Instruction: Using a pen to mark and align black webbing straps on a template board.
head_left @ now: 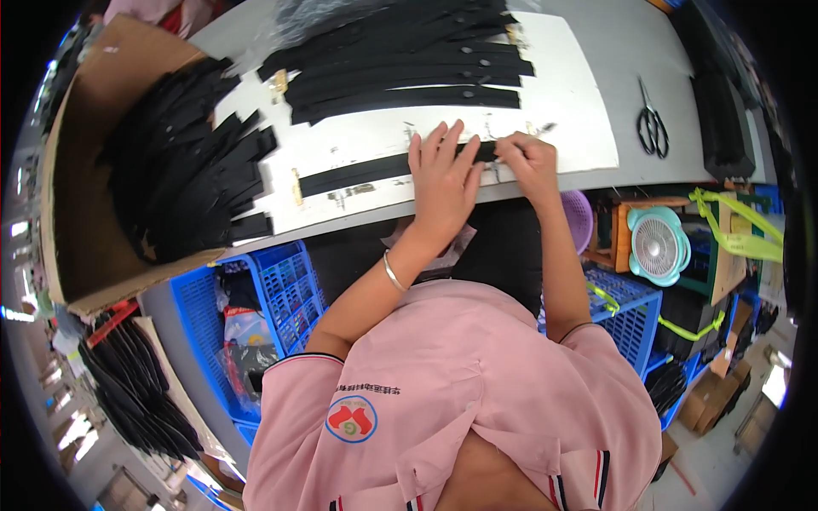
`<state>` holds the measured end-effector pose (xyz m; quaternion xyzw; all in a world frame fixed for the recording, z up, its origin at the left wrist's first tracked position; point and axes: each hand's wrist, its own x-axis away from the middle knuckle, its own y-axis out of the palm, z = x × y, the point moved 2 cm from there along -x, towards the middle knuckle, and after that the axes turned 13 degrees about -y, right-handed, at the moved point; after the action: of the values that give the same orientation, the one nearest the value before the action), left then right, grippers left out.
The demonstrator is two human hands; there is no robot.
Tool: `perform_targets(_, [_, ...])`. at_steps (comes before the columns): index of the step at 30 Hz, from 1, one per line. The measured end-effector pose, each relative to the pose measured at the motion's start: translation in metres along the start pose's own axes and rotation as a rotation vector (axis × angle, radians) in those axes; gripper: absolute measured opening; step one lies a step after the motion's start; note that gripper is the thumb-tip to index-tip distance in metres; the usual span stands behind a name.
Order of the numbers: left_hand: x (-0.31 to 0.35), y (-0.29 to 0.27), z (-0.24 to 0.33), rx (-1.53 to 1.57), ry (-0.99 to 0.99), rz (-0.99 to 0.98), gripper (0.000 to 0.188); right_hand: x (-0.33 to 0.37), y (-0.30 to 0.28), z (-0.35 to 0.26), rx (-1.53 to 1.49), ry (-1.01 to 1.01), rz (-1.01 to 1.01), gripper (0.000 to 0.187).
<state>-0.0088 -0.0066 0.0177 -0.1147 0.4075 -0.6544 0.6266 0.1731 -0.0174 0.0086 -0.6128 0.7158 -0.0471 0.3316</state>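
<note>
From the head camera I look down on a white board (pixel 562 102) lying on a grey table (pixel 630 43). A single black strap (pixel 366 173) lies flat along the board's near edge, running from a small brass fitting (pixel 296 186) at its left end toward my hands on the right.

My left hand (pixel 443 175) lies flat on the strap, palm down, fingers (pixel 439 140) spread and pointing away from me, pressing the strap against the board. A thin bracelet (pixel 394 272) sits on that wrist.

My right hand (pixel 530 162) is just beside the left, touching it at the thumb side. Its fingers are curled and pinched on the strap's right end; I cannot tell exactly what is between the fingertips.

Farther back on the board a pile of straps (pixel 400 64) lies in a loose fan, well apart from the one in hand, with clear plastic (pixel 290 21) at its upper left. To the left, an open cardboard box (pixel 85 111) holds another heap of black strips (pixel 183 162) that spills over its edge onto the board.

A pair of scissors (pixel 652 123) lies on the table to the right of the board, well apart from my right hand.

Below the table edge I see a blue crate (pixel 285 285) on the left, a small teal fan (pixel 658 244) on the right, and a purple basket (pixel 578 217) near my right forearm.
</note>
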Motion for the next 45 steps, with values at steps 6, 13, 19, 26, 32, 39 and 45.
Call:
perform_targets(6, [0.021,-0.023,-0.016,-0.024,-0.077,-0.205,0.045,0.009,-0.006,0.008,-0.302,0.100,0.282,0.016])
perform_targets(13, [-0.073,0.003,-0.054,-0.024,-0.004,-0.167,0.047,0.005,-0.003,0.005,-0.299,0.162,0.349,0.015])
perform_targets(19, [-0.064,-0.041,-0.078,0.082,-0.096,-0.139,0.037,0.004,0.001,0.007,-0.282,0.171,0.334,0.016])
perform_targets(26, [-0.012,-0.162,-0.169,-0.317,-0.232,0.230,0.040,0.004,-0.004,0.002,-0.222,0.165,0.333,0.015])
perform_targets(32, [-0.010,-0.220,-0.232,-0.618,-0.337,0.269,0.031,0.002,0.000,0.005,-0.272,0.178,0.351,0.016])
perform_targets(39, [-0.034,-0.191,-0.173,-0.329,-0.238,0.163,0.023,0.002,0.003,0.007,-0.261,0.116,0.348,0.015])
perform_targets(45, [-0.038,-0.085,-0.076,0.081,-0.175,-0.241,0.017,0.003,0.006,-0.018,-0.189,0.114,0.350,0.025])
